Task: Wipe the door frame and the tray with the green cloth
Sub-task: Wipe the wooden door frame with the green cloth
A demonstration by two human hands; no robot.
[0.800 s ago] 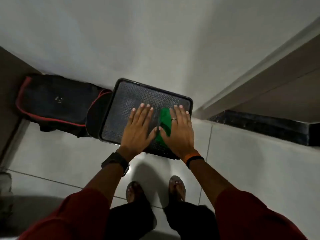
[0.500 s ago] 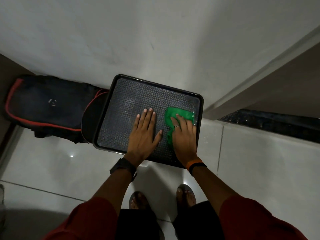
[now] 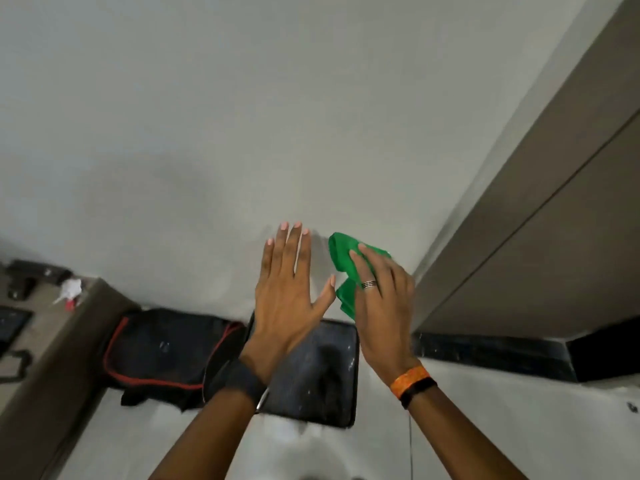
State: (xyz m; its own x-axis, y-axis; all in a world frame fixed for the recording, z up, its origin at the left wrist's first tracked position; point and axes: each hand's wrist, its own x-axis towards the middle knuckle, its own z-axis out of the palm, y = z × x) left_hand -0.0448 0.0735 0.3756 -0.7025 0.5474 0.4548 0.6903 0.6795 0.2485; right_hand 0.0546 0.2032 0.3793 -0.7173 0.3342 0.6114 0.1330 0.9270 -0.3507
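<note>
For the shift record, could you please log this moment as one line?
left hand: open, empty | right hand: holds green cloth | tray: on floor, untouched

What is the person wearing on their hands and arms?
The left wrist has a dark watch on a wide band. The right wrist has an orange band beside a black one, and a silver ring with dark lines sits on one finger. No sleeves show.

I have one view only, from the head camera. It looks forward and down at the pale wall (image 3: 242, 116), close enough that both forearms fill the lower frame, with the tiled floor (image 3: 502, 427) at bottom and door frame (image 3: 519, 202) at right.
</note>
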